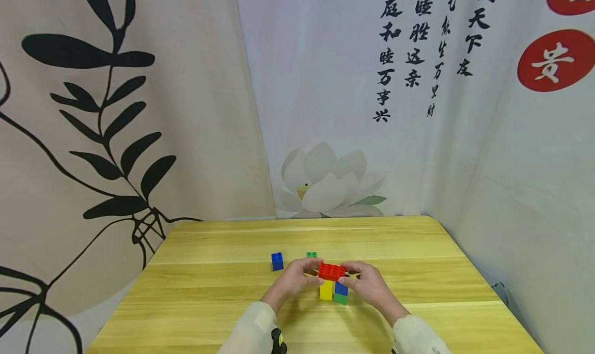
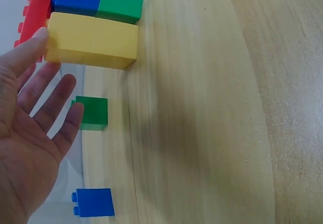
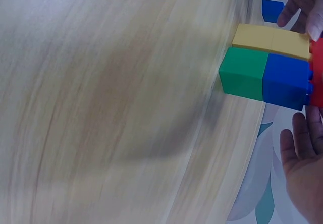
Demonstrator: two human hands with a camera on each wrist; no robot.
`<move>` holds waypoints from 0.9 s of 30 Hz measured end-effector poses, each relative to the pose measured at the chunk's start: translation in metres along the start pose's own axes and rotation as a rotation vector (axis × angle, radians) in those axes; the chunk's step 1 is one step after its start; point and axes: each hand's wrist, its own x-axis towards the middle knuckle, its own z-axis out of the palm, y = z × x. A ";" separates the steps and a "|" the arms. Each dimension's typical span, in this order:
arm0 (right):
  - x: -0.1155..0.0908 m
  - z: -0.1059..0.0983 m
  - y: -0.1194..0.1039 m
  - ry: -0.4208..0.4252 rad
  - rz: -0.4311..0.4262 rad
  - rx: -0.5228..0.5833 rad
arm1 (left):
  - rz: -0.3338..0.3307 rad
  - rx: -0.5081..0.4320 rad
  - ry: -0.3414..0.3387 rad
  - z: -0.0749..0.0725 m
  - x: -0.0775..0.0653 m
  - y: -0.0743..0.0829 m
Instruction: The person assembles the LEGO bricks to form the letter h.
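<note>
A red brick (image 1: 331, 272) with studs lies across the tops of two short stacks. My left hand (image 1: 299, 276) holds its left end between thumb and fingers, and my right hand (image 1: 369, 288) holds the right end. Beneath it on the left stand two yellow bricks (image 2: 91, 40), one on the other. The right stack has a blue brick (image 3: 286, 81) over a green brick (image 3: 244, 73). In the right wrist view, blue studs show between the blue brick and the red one, so a small gap remains visible there.
A loose blue brick (image 1: 277, 261) stands on the wooden table (image 1: 209, 276) to the left of my hands. Behind the stacks is a loose green brick (image 2: 93, 113), partly hidden in the head view. Printed curtains (image 1: 325, 111) hang beyond the table's far edge.
</note>
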 end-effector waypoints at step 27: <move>0.001 -0.002 0.004 -0.013 -0.031 -0.027 | 0.025 -0.011 -0.028 -0.003 0.001 0.000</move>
